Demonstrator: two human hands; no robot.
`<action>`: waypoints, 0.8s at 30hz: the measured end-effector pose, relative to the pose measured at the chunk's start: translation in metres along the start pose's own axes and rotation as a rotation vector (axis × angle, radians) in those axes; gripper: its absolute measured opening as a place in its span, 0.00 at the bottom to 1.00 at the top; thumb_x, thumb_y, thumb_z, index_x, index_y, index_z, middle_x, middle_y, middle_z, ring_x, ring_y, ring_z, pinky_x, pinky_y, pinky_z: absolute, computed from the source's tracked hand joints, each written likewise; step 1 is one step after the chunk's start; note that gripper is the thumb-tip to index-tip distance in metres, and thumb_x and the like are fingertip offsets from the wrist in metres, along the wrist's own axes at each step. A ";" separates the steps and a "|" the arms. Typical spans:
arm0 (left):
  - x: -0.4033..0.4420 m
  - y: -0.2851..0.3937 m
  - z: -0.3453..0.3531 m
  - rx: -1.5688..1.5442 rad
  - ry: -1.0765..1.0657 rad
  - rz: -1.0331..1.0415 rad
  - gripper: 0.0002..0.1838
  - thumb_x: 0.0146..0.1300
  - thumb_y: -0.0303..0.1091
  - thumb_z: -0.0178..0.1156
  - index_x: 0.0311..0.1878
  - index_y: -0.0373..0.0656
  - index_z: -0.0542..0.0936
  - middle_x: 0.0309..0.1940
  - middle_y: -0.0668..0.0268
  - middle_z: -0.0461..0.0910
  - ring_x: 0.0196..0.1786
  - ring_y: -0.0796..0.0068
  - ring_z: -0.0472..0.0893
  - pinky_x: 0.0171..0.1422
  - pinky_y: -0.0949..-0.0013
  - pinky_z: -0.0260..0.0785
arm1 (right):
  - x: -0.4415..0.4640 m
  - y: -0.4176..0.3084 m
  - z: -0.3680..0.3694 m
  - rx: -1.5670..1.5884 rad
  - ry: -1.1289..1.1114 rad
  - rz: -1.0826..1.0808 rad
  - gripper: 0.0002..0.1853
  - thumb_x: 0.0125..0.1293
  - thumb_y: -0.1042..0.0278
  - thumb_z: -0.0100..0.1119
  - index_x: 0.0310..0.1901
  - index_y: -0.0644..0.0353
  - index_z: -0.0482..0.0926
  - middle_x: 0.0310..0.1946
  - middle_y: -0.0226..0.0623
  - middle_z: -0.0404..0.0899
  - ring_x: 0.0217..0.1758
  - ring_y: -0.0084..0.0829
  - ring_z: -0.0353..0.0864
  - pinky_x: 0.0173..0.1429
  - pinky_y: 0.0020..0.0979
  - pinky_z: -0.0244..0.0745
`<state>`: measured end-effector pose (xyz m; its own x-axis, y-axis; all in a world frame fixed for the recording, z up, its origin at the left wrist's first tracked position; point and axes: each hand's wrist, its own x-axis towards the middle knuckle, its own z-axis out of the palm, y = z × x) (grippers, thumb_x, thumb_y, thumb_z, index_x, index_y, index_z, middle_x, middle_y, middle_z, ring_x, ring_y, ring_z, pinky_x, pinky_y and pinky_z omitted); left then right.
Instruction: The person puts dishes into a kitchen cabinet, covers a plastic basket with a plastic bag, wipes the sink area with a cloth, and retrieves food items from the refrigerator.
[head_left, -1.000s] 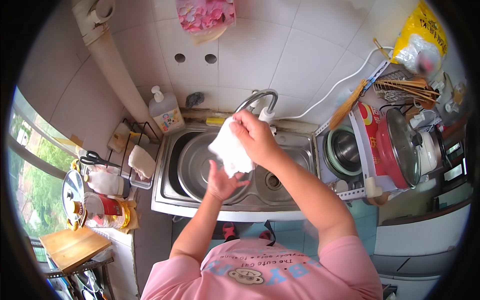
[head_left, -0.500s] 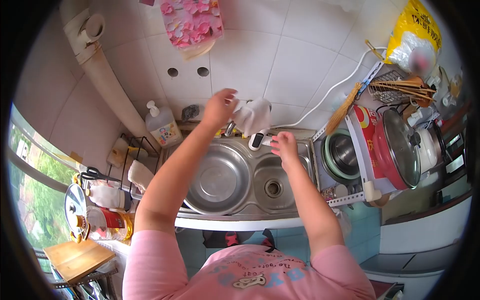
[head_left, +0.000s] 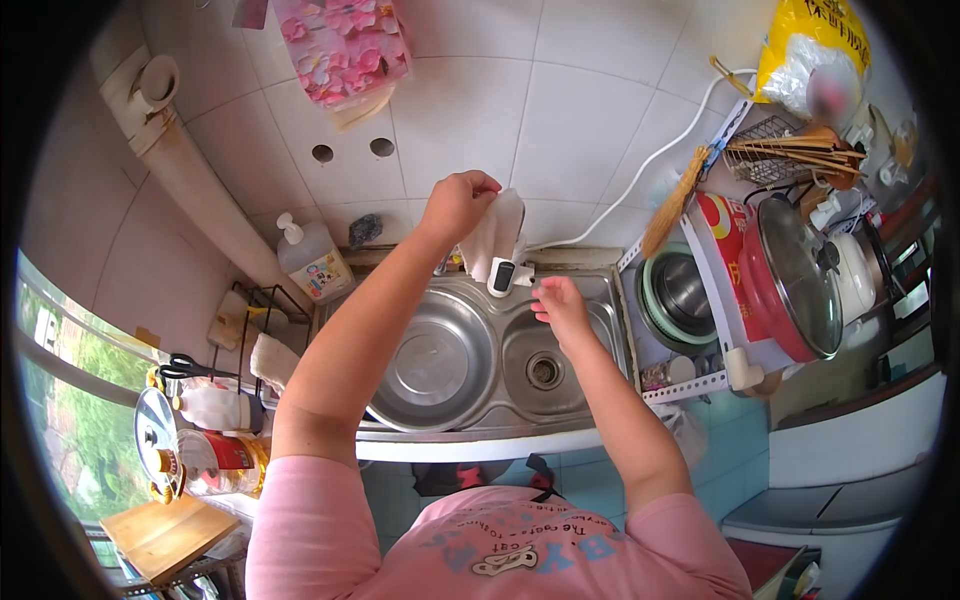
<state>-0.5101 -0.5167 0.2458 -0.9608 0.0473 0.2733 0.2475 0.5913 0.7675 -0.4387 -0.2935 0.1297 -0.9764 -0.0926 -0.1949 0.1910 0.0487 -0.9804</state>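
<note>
Over the back of the sink, my left hand is closed, its fingertips pinching the upper edge of a pale cloth. The cloth hangs down at the tap, draped behind and beside the white tap head. Just right of that tap head is my right hand, its fingers loosely bent and apart with nothing visible in them. Below my left forearm, a wide metal basin sits in the left bowl of the steel sink. The right bowl shows its drain.
A soap pump bottle stands at the back left, near a wire rack. On the right, a shelf holds a red pot with a glass lid, and a straw brush hangs beside it. Nested bowls sit below.
My left hand has closed on the cloth's upper edge, and the cloth now hangs narrower and straighter. My right hand has moved slightly left and down. The whole view has shifted a little.
</note>
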 end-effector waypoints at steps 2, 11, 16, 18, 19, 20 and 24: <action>-0.002 -0.006 0.004 0.031 0.133 0.119 0.11 0.60 0.29 0.60 0.45 0.40 0.81 0.37 0.59 0.84 0.38 0.66 0.83 0.45 0.66 0.74 | -0.010 0.005 -0.002 0.003 -0.009 -0.001 0.11 0.69 0.66 0.53 0.49 0.60 0.69 0.39 0.36 0.78 0.36 0.25 0.78 0.40 0.26 0.75; -0.216 0.015 0.023 -0.133 -0.443 -0.045 0.06 0.56 0.27 0.60 0.38 0.43 0.79 0.29 0.61 0.79 0.31 0.64 0.79 0.37 0.65 0.73 | -0.181 0.144 -0.095 -0.587 -0.575 0.339 0.25 0.62 0.40 0.59 0.35 0.59 0.80 0.24 0.31 0.80 0.27 0.23 0.79 0.33 0.25 0.74; -0.367 -0.047 0.087 -0.336 -1.169 -0.319 0.07 0.63 0.34 0.59 0.42 0.44 0.80 0.35 0.66 0.81 0.39 0.77 0.79 0.45 0.70 0.71 | -0.246 0.192 -0.089 -0.278 -0.532 0.739 0.29 0.63 0.37 0.56 0.39 0.63 0.80 0.33 0.31 0.81 0.36 0.19 0.78 0.39 0.23 0.73; -0.388 -0.056 0.097 -0.426 -1.261 -0.403 0.08 0.65 0.34 0.59 0.43 0.42 0.80 0.36 0.66 0.81 0.41 0.78 0.79 0.46 0.71 0.71 | -0.253 0.161 -0.076 -0.222 -0.446 0.652 0.27 0.65 0.41 0.56 0.41 0.64 0.80 0.35 0.31 0.80 0.37 0.19 0.77 0.41 0.24 0.72; -0.389 -0.054 0.100 -0.512 -1.289 -0.497 0.09 0.65 0.34 0.59 0.45 0.42 0.79 0.38 0.67 0.81 0.43 0.78 0.78 0.47 0.71 0.71 | -0.255 0.150 -0.071 -0.189 -0.399 0.558 0.25 0.67 0.45 0.56 0.43 0.65 0.79 0.37 0.30 0.79 0.39 0.18 0.76 0.43 0.24 0.72; -0.388 -0.053 0.104 -0.594 -1.313 -0.593 0.10 0.65 0.34 0.59 0.47 0.41 0.79 0.40 0.67 0.81 0.44 0.78 0.78 0.49 0.71 0.70 | -0.255 0.153 -0.070 -0.176 -0.364 0.555 0.25 0.67 0.45 0.56 0.43 0.65 0.79 0.37 0.30 0.79 0.39 0.18 0.76 0.43 0.24 0.72; -0.389 -0.050 0.122 -0.551 -1.463 -0.438 0.15 0.66 0.33 0.58 0.54 0.40 0.75 0.44 0.66 0.79 0.46 0.78 0.76 0.53 0.72 0.68 | -0.255 0.157 -0.070 0.091 -0.475 0.355 0.18 0.68 0.56 0.57 0.46 0.67 0.76 0.40 0.31 0.79 0.40 0.18 0.75 0.45 0.24 0.72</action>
<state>-0.1643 -0.4664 0.0304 -0.1781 0.8363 -0.5185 -0.3588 0.4355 0.8256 -0.1667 -0.1925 0.0273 -0.7037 -0.5215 -0.4825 0.5257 0.0745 -0.8474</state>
